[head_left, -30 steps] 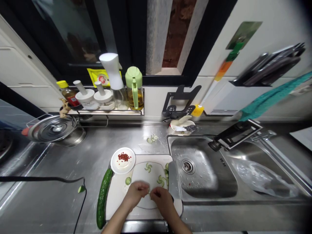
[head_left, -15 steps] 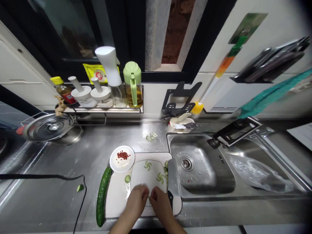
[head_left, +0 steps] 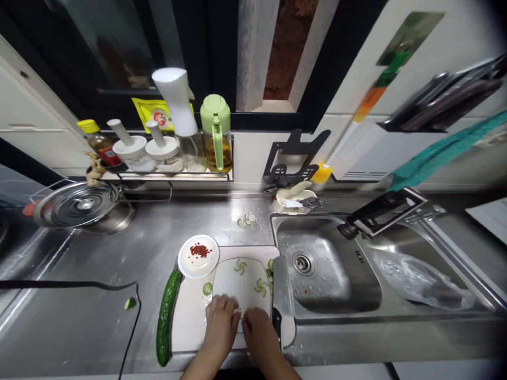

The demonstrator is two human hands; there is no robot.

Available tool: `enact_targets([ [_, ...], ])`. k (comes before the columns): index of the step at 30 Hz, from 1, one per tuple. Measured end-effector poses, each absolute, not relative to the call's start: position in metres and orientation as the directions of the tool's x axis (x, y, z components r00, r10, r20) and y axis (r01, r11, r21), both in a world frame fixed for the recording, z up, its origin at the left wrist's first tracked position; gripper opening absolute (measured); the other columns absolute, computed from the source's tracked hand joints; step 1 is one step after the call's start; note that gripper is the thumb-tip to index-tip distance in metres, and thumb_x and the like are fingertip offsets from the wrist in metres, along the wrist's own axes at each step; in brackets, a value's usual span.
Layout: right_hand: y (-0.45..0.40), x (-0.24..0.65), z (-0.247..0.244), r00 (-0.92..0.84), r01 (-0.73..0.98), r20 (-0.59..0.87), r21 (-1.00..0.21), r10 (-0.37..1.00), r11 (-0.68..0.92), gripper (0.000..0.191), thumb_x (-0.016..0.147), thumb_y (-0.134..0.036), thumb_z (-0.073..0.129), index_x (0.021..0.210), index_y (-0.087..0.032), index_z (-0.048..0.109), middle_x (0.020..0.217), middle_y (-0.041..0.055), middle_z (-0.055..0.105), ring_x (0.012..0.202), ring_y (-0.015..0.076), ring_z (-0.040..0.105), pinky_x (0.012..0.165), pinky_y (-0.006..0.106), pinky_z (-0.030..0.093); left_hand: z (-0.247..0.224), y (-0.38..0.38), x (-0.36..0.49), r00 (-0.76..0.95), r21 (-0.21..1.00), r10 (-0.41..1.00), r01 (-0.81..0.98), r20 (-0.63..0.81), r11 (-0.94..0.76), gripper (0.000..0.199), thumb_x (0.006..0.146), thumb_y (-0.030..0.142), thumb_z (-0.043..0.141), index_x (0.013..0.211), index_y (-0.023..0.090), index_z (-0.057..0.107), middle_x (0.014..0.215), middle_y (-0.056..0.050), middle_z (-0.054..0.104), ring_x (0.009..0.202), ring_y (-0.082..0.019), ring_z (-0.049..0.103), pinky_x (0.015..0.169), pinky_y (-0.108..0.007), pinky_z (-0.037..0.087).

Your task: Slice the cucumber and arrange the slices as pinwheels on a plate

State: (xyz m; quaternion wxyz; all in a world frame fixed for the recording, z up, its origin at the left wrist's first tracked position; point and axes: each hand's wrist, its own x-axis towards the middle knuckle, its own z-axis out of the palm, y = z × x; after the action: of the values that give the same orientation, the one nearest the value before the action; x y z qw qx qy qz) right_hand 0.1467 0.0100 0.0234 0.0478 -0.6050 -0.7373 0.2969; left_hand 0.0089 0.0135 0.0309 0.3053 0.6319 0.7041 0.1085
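Note:
My left hand (head_left: 222, 323) and my right hand (head_left: 259, 332) are close together over the near edge of a white square plate (head_left: 233, 279). Both have bent, closed fingers; a small pale bit shows between the fingertips, too small to name. Pinwheels of green cucumber slices (head_left: 240, 266) lie at the plate's top and right. The plate rests on a white cutting board (head_left: 190, 322). A round dish (head_left: 198, 270) of small red pieces sits at the board's upper left. A whole cucumber (head_left: 167, 316) lies along its left edge, and a knife (head_left: 282, 287) along its right.
To the right is a steel sink (head_left: 328, 264) with a faucet (head_left: 380, 211). A pot with a lid (head_left: 85, 205) stands far left, near a bottle rack (head_left: 174, 177). A black cable (head_left: 79, 285) and a cucumber end (head_left: 130, 303) lie on the left counter.
My left hand has turned slightly, its knuckles now higher and more of its back showing. My right hand has shifted only a little. The camera view has moved slightly.

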Motion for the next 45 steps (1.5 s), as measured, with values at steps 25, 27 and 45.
enact_targets([
  [25,-0.006,0.164,0.018,-0.385,0.808,-0.114,-0.521,0.916,0.275,0.015,0.083,-0.008,0.059,0.077,-0.021,0.063,0.085,0.0015,0.06,0.087,0.0171,0.05,0.078,0.027,0.039,0.032,0.009,0.01,-0.007,0.535,0.971,0.834,-0.237,0.137,0.018,0.089,0.023,0.051,0.082,0.024,0.068,0.091,-0.002,0.062,0.094,-0.019,0.049,0.081,-0.032,0.031],
  [27,-0.005,0.164,0.018,-0.386,0.805,-0.109,-0.525,0.916,0.277,0.015,0.084,-0.008,0.058,0.076,-0.021,0.062,0.084,0.0012,0.06,0.086,0.0169,0.05,0.078,0.026,0.038,0.033,0.008,0.01,-0.014,0.527,0.972,0.838,-0.237,0.141,0.019,0.09,0.024,0.05,0.082,0.024,0.068,0.092,-0.003,0.062,0.094,-0.019,0.049,0.081,-0.032,0.031],
  [45,0.003,0.171,0.017,-0.395,0.765,-0.09,-0.583,0.914,0.273,0.018,0.087,-0.01,0.05,0.081,-0.02,0.063,0.086,0.0042,0.06,0.09,0.019,0.05,0.079,0.03,0.039,0.017,0.021,-0.062,-0.336,0.62,0.936,0.715,-0.102,0.324,0.027,0.085,0.032,0.046,0.097,0.018,0.066,0.094,-0.008,0.07,0.09,-0.025,0.061,0.085,-0.036,0.045],
])
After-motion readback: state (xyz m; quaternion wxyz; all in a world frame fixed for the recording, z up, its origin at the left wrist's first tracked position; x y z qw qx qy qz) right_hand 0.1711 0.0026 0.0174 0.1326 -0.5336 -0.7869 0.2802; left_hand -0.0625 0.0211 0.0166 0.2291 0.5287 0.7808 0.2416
